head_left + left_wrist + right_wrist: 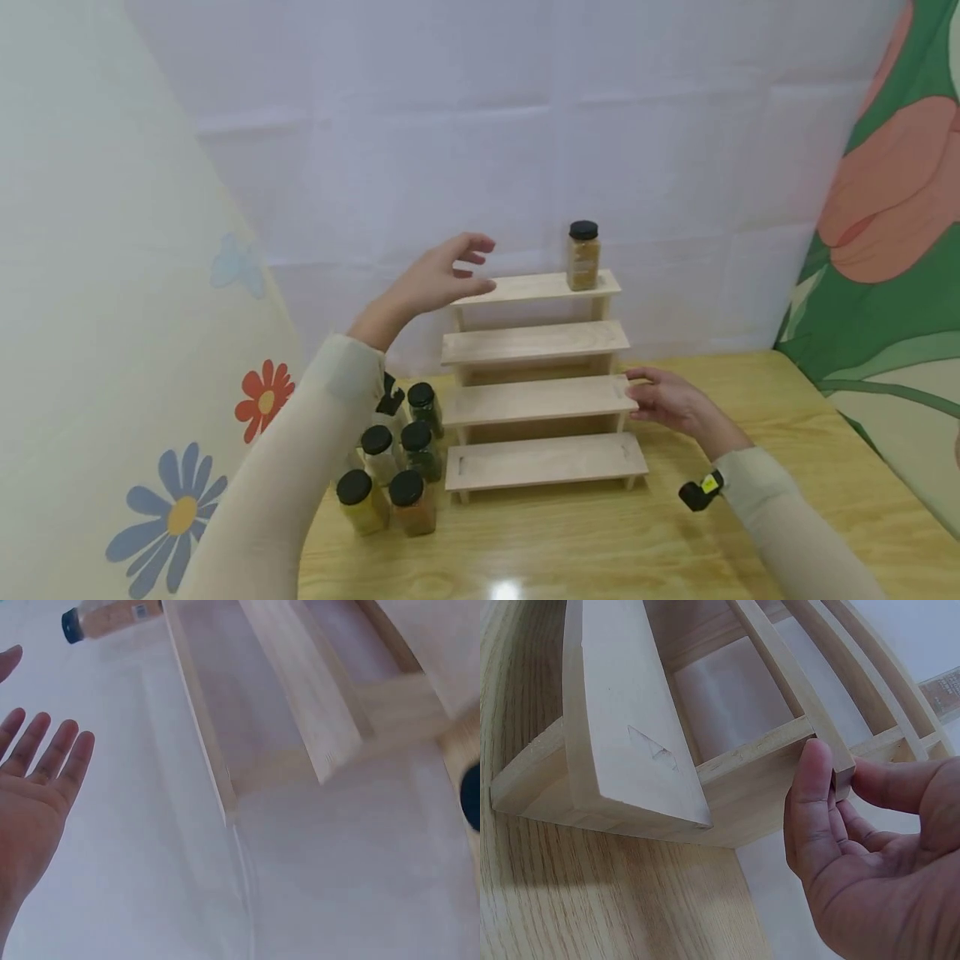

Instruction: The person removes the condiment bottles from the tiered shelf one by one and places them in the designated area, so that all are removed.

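One black-lidded jar of orange spice (582,257) stands on the top step of our pale wooden tiered rack (536,402); six jars (396,467) wait on the tabletop (675,533). Our left hand (442,277) hovers open, while our right hand (663,400) pinches the third step's end.

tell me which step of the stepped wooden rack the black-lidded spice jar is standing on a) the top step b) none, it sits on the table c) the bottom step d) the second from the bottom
a: in the head view the black-lidded spice jar of orange-brown powder stands upright near the right end of the top step of the four-step pale wooden rack, and the three lower steps are bare.
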Action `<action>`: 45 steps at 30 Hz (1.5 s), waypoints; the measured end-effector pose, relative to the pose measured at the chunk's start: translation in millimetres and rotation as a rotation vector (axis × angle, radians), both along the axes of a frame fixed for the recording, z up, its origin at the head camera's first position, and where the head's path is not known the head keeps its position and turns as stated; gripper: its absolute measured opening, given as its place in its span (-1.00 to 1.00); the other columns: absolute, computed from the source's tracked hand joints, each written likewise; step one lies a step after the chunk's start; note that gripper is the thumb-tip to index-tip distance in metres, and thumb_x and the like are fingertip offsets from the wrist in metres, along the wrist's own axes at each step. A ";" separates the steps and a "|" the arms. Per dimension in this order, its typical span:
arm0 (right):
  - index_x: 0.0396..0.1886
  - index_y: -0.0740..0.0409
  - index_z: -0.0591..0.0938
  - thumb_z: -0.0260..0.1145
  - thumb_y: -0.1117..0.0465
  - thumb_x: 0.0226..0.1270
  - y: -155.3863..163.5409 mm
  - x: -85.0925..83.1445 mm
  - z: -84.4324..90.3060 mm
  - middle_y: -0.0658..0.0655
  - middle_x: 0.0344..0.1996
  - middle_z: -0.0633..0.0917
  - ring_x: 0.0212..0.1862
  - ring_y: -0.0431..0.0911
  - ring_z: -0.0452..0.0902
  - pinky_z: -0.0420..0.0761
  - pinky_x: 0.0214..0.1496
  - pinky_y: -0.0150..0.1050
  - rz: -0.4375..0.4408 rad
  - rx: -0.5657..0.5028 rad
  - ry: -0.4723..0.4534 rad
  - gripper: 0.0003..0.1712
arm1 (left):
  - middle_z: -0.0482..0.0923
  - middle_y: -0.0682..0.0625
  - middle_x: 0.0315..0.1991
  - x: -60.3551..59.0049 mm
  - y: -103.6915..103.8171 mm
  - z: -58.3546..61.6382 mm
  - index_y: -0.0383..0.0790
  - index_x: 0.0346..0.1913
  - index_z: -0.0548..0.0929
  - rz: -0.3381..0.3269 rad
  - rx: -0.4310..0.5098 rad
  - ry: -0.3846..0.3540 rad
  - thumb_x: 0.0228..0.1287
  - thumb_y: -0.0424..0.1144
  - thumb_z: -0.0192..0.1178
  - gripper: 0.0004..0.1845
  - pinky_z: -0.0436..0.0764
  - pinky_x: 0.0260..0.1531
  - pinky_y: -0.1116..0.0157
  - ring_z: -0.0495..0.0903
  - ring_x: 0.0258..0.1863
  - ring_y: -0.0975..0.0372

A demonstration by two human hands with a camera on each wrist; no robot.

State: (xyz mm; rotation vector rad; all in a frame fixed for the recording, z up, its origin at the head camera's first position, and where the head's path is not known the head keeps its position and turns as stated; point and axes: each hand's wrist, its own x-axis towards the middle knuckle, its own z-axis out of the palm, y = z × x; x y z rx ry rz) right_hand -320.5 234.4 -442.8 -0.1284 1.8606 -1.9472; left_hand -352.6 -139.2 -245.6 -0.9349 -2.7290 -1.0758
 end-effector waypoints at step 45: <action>0.42 0.41 0.18 0.07 0.42 0.52 -18.3 6.9 -1.9 0.08 -0.28 0.64 -0.32 -0.18 0.62 0.68 -0.29 -0.35 -0.023 -0.031 -0.011 -0.45 | 0.35 -0.22 0.44 -67.3 132.6 -54.3 0.03 0.59 0.16 0.166 0.424 -0.114 0.31 -0.30 0.38 -0.13 0.52 0.26 0.02 0.48 0.32 -0.09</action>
